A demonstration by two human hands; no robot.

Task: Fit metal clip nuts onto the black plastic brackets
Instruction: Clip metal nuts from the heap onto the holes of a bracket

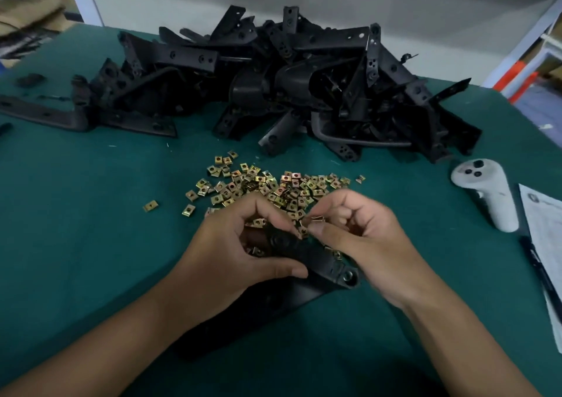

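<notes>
A black plastic bracket (307,263) lies low over the green table, gripped by my left hand (234,250) with the thumb across its near side. My right hand (359,232) pinches a brass-coloured clip nut (304,231) against the bracket's far end, and a second clip nut (317,218) shows at its fingertips. A loose heap of clip nuts (267,184) spreads just beyond both hands. Further back rises a big pile of black brackets (289,83).
A white handheld controller (489,193) lies at the right, beside a printed paper (544,232) and a black pen (538,275). A long bracket (76,117) lies flat at the left. Stray clip nuts (150,205) sit left of the heap.
</notes>
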